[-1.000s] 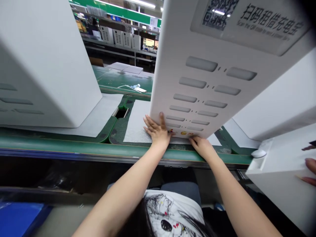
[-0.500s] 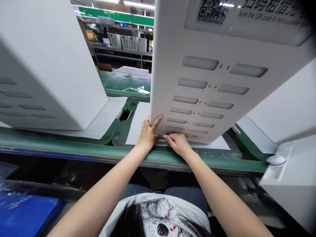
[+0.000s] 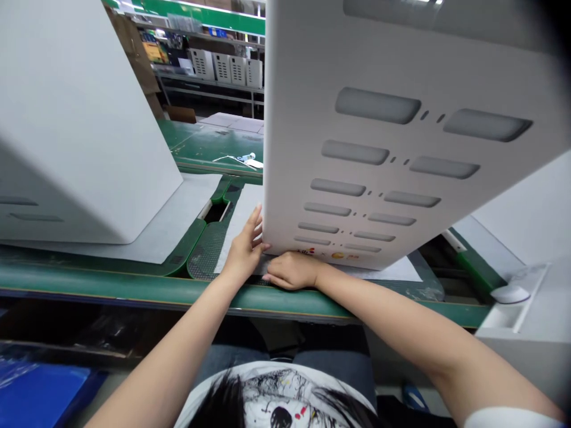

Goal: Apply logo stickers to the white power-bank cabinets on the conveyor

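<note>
Steadying: that's my left hand (image 3: 243, 249), middle of the frame. Fingers stretched along the lower left edge of the box (image 3: 285, 178), thumb at its bottom corner. Not wrapped round it, just laid against it, I'd guess so it doesn't skid.
Right hand (image 3: 292, 270): just beside the left one, knuckles up, low in front of the box. Fingers are curled in and the palm's hidden, so honestly can't tell if anything's pinched in there.
Box: upright, middle to upper right of the frame, slots facing me. Probably turned that way so I can get at the front, logos (image 3: 339, 255) down by the bottom edge included.
Sheet (image 3: 236, 220): white, under the box and poking out both sides. Reckon it's there to save the base from scuffs.
Pad (image 3: 203, 255): green, textured, under the sheet. Looks like it carries one box.
Other box (image 3: 84, 119): upper left, on its own sheet, well apart from mine. Gap likely gives my arm some room.
Rail (image 3: 134, 288): green strip across the lower middle, just below my hands.
</note>
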